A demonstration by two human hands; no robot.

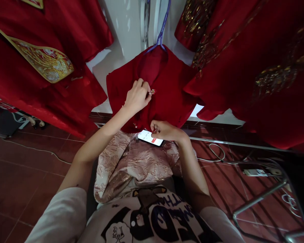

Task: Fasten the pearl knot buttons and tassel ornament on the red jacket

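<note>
In front of me a red garment [169, 98] with an open neck hangs on a purple hanger [161, 37]. My left hand [138, 96] is closed in a pinch at its front, on a small beaded ornament [153, 91]. Lower down, at the hem, my right hand [166, 130] has its fingers curled together. Small shiny bits show among those fingers, but I cannot make out what they are. Just below lies a lit phone [154, 140], on the shiny pink brocade cloth [139, 162] over my lap. Another small bead-like detail [135, 125] sits near the hem's left side.
Red garments with gold embroidery [48, 62] hang at the left, and a red garment with gold beadwork [276, 76] at the right. A metal frame [258, 199] stands low right. Cables [218, 155] and a white power strip [255, 172] lie near the tiled floor [27, 162].
</note>
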